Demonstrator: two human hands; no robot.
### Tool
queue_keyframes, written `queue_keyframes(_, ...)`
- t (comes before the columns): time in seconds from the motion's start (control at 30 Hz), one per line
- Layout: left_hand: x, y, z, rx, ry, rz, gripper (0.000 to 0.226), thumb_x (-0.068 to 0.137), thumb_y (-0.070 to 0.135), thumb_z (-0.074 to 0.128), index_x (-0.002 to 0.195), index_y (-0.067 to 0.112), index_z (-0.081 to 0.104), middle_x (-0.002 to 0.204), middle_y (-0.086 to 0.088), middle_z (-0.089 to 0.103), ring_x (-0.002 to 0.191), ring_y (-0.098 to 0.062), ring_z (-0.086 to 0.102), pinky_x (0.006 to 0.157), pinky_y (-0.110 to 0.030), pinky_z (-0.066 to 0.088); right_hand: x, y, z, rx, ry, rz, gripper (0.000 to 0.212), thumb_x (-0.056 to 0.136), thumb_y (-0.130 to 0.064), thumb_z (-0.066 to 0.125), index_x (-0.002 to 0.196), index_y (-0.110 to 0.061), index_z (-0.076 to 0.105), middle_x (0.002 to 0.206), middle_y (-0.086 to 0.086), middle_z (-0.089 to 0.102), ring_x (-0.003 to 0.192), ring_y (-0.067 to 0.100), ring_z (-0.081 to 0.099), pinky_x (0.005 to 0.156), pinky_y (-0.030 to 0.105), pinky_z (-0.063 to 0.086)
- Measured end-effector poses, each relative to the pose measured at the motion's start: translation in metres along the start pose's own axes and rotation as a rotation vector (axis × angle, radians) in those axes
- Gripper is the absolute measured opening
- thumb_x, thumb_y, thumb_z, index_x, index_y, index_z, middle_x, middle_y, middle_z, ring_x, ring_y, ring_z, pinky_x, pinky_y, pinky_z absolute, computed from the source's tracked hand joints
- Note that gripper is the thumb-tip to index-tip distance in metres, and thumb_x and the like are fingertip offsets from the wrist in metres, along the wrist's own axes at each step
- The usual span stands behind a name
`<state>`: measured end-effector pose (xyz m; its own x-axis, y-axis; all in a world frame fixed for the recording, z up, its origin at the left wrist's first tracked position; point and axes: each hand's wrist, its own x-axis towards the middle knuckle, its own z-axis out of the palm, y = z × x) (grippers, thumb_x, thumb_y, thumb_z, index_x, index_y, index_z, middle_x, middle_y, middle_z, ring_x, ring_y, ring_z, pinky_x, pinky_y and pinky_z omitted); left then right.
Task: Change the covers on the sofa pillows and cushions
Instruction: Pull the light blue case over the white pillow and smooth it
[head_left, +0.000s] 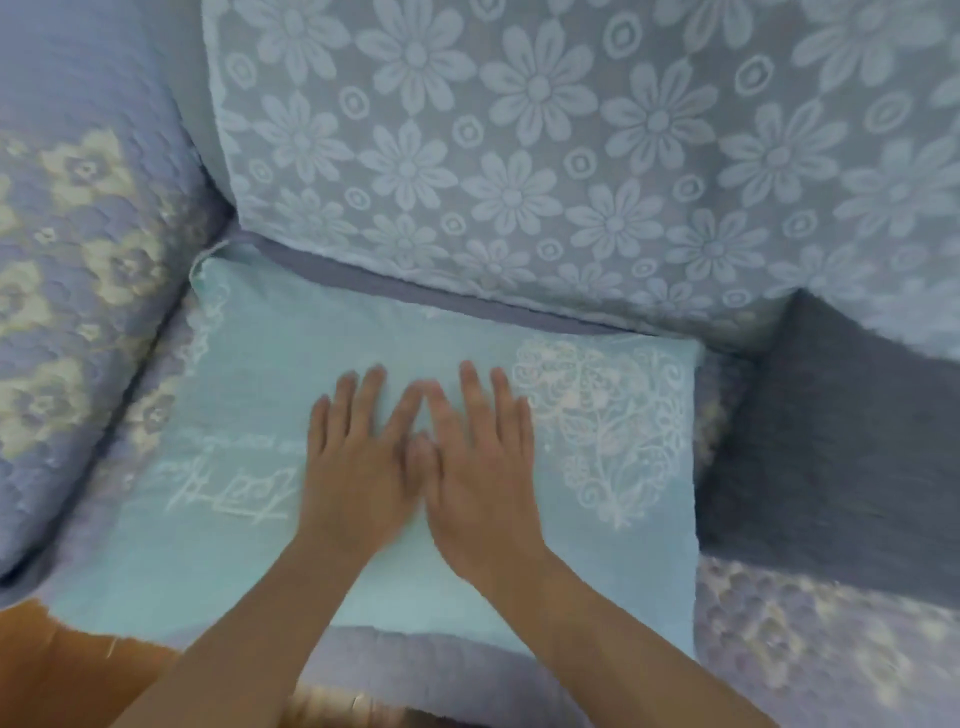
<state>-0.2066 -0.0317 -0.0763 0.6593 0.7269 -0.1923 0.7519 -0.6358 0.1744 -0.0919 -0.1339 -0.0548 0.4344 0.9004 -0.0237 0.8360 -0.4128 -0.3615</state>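
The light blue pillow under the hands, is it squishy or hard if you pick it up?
Probably squishy: the light blue pillow looks plump and cloth-covered. It would likely bend and sag, not stay stiff. Lying flat on the sofa seat, it shouldn't roll.

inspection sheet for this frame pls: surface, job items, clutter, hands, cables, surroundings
Surface: sofa seat under a quilted lilac floral cover.
Job's things: light blue pillow lies flat on the seat, white heart print at its right; daisy-patterned back cushion stands behind it.
Clutter: dark grey fabric to the right of the pillow.
Hands: left hand and right hand flat on the pillow, fingers straight, side by side.
Cables: nothing seen.
Surroundings: padded armrest at left; orange-brown surface at bottom left.
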Motion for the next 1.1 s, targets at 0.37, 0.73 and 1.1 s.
queue_keyframes(0.37, 0.041, -0.042, 0.039, 0.191, -0.375, -0.311, 0.066, 0.100, 0.065, 0.012, 0.159, 0.045, -0.008, 0.170, 0.003, -0.013, 0.156, -0.031, -0.011, 0.122, -0.057, -0.003, -0.049, 0.134, -0.019, -0.034, 0.126, 0.276, 0.054, 0.104, -0.033, 0.040, 0.154, -0.014, 0.035, 0.164, 0.019, 0.018, 0.152, 0.040, 0.012, 0.124, 0.053, 0.013)
queue_keyframes(0.73, 0.029, 0.054, 0.022, -0.037, -0.026, -0.277, 0.071, 0.092, 0.019, 0.045, 0.160, 0.021, 0.024, 0.168, -0.020, 0.008, 0.154, -0.045, 0.006, 0.121, -0.067, 0.006, -0.116, 0.144, -0.019, 0.170, 0.238, 0.988, 0.055, 0.098, -0.015, 0.049, 0.151, -0.017, 0.033, 0.162, 0.011, 0.018, 0.147, 0.034, 0.020, 0.120, 0.050, 0.022)
queue_keyframes(1.1, -0.008, 0.005, 0.056, 0.307, -0.213, -0.083, 0.069, 0.099, 0.068, 0.020, 0.161, 0.040, 0.007, 0.171, -0.009, 0.006, 0.156, -0.038, 0.001, 0.125, -0.056, -0.001, -0.085, 0.200, -0.026, -0.187, -0.341, 0.753, 0.043, 0.092, -0.026, 0.056, 0.129, -0.005, 0.055, 0.139, 0.017, 0.044, 0.117, 0.042, 0.047, 0.095, 0.050, 0.045)
